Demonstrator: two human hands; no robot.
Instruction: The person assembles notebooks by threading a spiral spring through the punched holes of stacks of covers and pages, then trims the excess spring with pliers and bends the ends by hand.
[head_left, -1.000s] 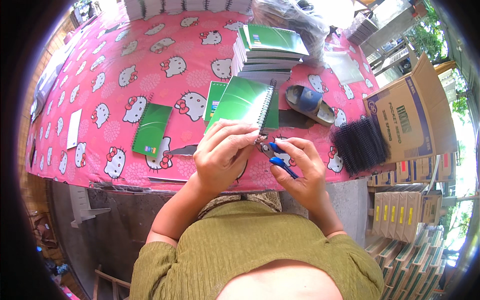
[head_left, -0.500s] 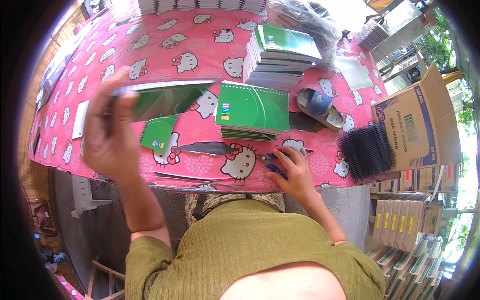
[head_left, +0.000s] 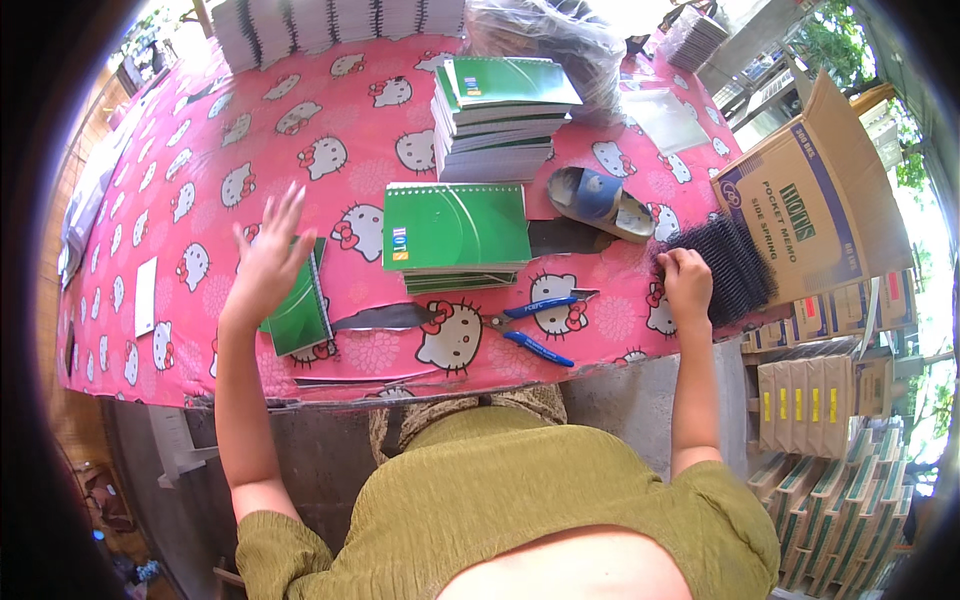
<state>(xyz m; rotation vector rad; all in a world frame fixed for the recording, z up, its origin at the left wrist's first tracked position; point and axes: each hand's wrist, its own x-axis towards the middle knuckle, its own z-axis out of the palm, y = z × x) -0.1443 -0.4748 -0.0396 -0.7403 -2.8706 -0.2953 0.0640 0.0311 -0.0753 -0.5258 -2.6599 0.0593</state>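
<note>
My left hand (head_left: 268,262) is open, fingers spread, over a green spiral notebook (head_left: 300,318) lying at the table's left; it hides part of the cover. My right hand (head_left: 686,285) is closed in a pinch at the near-left edge of a bunch of black spiral binding coils (head_left: 738,258), seemingly on one coil, which the fingers mostly hide. Between the hands, blue-handled cutting pliers (head_left: 540,306) lie with their handles apart, touched by neither hand. Behind them sits a short stack of green-covered notebooks (head_left: 460,228).
A taller notebook stack (head_left: 505,130) stands farther back, with a blue slipper (head_left: 600,200) to its right. An open cardboard box (head_left: 800,205) leans behind the coils. Bound books (head_left: 335,25) line the far edge. The pink tablecloth (head_left: 270,130) has tears showing dark beneath.
My left hand has let go of the notebook it held up and spread its fingers. My right hand has left the pliers on the table and moved right to the coils. The view has shifted.
</note>
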